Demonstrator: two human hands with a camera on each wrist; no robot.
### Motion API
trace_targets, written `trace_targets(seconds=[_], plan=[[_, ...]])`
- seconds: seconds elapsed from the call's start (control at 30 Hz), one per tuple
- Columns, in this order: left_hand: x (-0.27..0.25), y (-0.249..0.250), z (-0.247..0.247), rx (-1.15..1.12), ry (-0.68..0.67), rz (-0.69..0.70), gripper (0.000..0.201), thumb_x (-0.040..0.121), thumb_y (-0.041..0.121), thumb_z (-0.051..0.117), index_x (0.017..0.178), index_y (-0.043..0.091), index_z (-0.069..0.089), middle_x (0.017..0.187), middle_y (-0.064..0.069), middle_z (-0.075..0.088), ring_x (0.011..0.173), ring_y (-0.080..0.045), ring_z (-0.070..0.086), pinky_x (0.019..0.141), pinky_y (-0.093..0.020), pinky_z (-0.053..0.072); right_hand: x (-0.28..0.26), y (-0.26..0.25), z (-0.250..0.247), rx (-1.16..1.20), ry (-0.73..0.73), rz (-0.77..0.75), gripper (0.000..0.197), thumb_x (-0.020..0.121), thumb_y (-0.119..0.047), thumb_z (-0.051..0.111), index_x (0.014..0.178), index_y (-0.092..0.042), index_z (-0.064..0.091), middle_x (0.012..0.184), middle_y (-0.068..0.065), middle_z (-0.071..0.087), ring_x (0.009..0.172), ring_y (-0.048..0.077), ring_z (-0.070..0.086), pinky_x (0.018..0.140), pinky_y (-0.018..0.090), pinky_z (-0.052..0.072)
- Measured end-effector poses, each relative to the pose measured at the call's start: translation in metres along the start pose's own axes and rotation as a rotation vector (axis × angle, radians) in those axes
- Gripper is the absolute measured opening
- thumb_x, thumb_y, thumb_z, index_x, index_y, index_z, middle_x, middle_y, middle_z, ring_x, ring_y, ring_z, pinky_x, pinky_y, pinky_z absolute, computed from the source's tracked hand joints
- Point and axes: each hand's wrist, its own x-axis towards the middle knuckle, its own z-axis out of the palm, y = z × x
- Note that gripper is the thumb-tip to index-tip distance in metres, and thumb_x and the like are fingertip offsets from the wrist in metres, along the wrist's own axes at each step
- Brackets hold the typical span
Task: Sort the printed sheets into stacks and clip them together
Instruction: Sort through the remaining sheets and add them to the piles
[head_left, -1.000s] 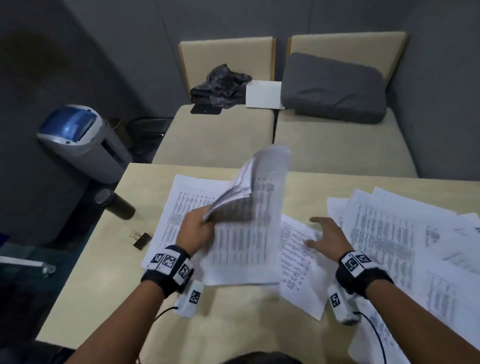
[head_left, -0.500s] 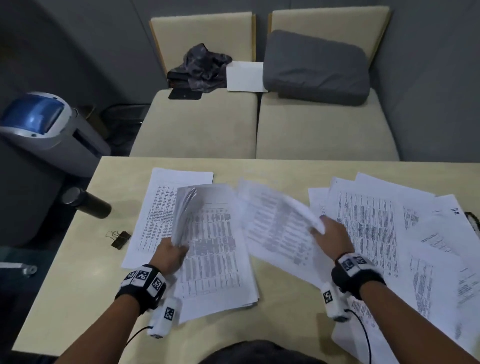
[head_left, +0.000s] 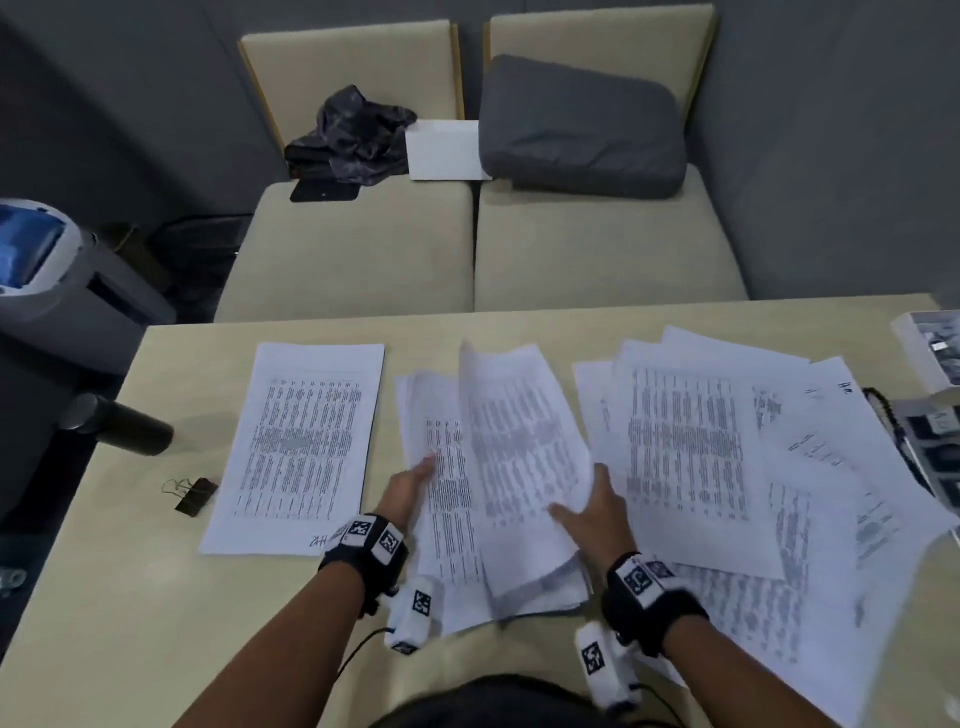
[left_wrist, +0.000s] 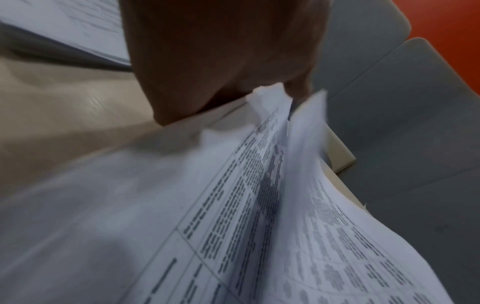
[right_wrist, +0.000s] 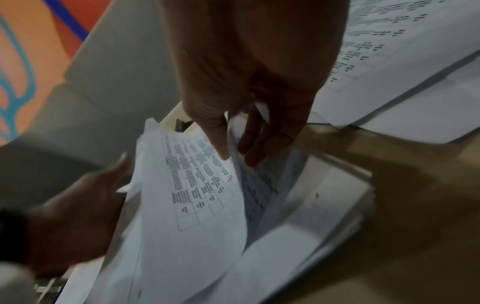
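Paper stack (head_left: 498, 519): middle of table (head_left: 130, 597), top sheets lifted
Left hand (head_left: 402, 491): gripping left edge
Right hand (head_left: 592, 514): thumb and fingers pinching lifted sheets

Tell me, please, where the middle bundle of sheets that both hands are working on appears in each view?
Head: middle bundle, centre, between left hand and right hand.
Left wrist: lower right, below the hand.
Right wrist: centre, under the fingers.
Shared landmark: the bundle's printed table grid.

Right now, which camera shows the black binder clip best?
The head view: the binder clip lies in plain sight on the table, left of the left stack. Neither wrist view shows it clearly.
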Motion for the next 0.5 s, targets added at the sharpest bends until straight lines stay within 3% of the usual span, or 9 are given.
trace_targets(seconds=[0.03, 0.07, 0.1, 0.17, 0.23, 0.3, 0.33, 0.43, 0.5], plan=[[0.001, 0.000, 0.005, -0.052, -0.024, -0.009, 0.072, 0.090, 0.050, 0.054, 0.147, 0.011, 0.034, 0.153, -0.004, 0.034, 0.143, -0.021, 0.031, 0.118, -0.041, 0.018, -0.002, 0.004, 0.007, -0.075, -0.071, 0.001, 0.075, 0.080, -0.025, 0.074, 0.139, -0.015, 0.029, 0.125, 0.017, 0.057, 0.110, 0.032, 0.060, 0.088, 0.035, 0.050], [0.005, -0.002, 0.010, -0.058, -0.030, -0.003, 0.074, 0.090, 0.056, 0.050, 0.148, 0.014, 0.033, 0.153, -0.004, 0.035, 0.145, -0.023, 0.028, 0.119, -0.044, 0.016, -0.004, 0.006, 0.011, -0.145, -0.135, -0.005, 0.081, 0.080, -0.028, 0.073, 0.142, -0.014, 0.023, 0.129, 0.017, 0.055, 0.114, 0.032, 0.057, 0.091, 0.035, 0.049], [0.009, -0.004, 0.014, 0.007, 0.011, -0.011, 0.078, 0.085, 0.059, 0.056, 0.144, 0.010, 0.040, 0.146, -0.008, 0.044, 0.140, -0.027, 0.037, 0.116, -0.045, 0.024, -0.005, 0.009, 0.013, -0.205, -0.192, -0.014, 0.086, 0.080, -0.031, 0.073, 0.145, -0.014, 0.018, 0.130, 0.018, 0.053, 0.115, 0.032, 0.056, 0.092, 0.035, 0.048], [0.017, -0.006, 0.020, 0.181, 0.120, 0.034, 0.065, 0.074, 0.045, 0.077, 0.116, -0.003, 0.063, 0.110, -0.018, 0.066, 0.100, -0.029, 0.062, 0.089, -0.037, 0.047, -0.006, 0.015, 0.010, -0.273, -0.296, -0.037, 0.095, 0.078, -0.043, 0.073, 0.148, -0.015, 0.016, 0.133, 0.017, 0.052, 0.119, 0.031, 0.054, 0.096, 0.036, 0.046], [0.023, -0.008, 0.023, 0.290, 0.157, 0.093, 0.029, 0.077, 0.017, 0.079, 0.090, -0.004, 0.063, 0.071, -0.014, 0.065, 0.059, -0.022, 0.057, 0.060, -0.028, 0.047, 0.000, 0.022, -0.006, -0.252, -0.285, -0.022, 0.094, 0.071, -0.060, 0.072, 0.144, -0.020, 0.029, 0.126, 0.010, 0.060, 0.113, 0.025, 0.059, 0.093, 0.034, 0.048], [0.029, -0.008, 0.022, 0.362, 0.154, 0.083, 0.021, 0.079, 0.009, 0.076, 0.080, -0.002, 0.058, 0.056, -0.008, 0.056, 0.045, -0.019, 0.049, 0.047, -0.025, 0.043, 0.016, 0.030, -0.037, -0.148, -0.090, 0.003, 0.072, 0.074, -0.056, 0.072, 0.130, -0.019, 0.046, 0.104, 0.005, 0.067, 0.095, 0.020, 0.066, 0.083, 0.032, 0.052], [0.029, -0.006, 0.020, 0.388, 0.155, 0.086, 0.021, 0.079, 0.009, 0.076, 0.077, -0.001, 0.057, 0.055, -0.008, 0.056, 0.044, -0.019, 0.049, 0.046, -0.025, 0.043, 0.028, 0.035, -0.056, -0.127, 0.055, 0.008, 0.062, 0.076, -0.048, 0.073, 0.124, -0.016, 0.050, 0.103, 0.006, 0.065, 0.095, 0.023, 0.065, 0.082, 0.034, 0.053], [0.032, -0.002, 0.013, 0.449, 0.138, 0.094, 0.018, 0.078, 0.005, 0.076, 0.079, -0.002, 0.060, 0.058, -0.011, 0.060, 0.049, -0.020, 0.054, 0.052, -0.026, 0.047, 0.060, 0.056, -0.123, -0.197, 0.442, 0.151, 0.061, 0.073, -0.037, 0.078, 0.121, -0.013, 0.050, 0.131, 0.016, 0.041, 0.117, 0.038, 0.049, 0.093, 0.054, 0.048], [0.031, -0.002, 0.008, 0.472, 0.130, 0.079, 0.017, 0.076, 0.002, 0.077, 0.077, -0.002, 0.061, 0.058, -0.011, 0.060, 0.050, -0.021, 0.055, 0.054, -0.027, 0.048, 0.070, 0.070, -0.153, -0.208, 0.486, 0.338, 0.079, 0.067, -0.039, 0.084, 0.127, -0.011, 0.042, 0.138, 0.017, 0.029, 0.124, 0.042, 0.036, 0.093, 0.059, 0.043]])
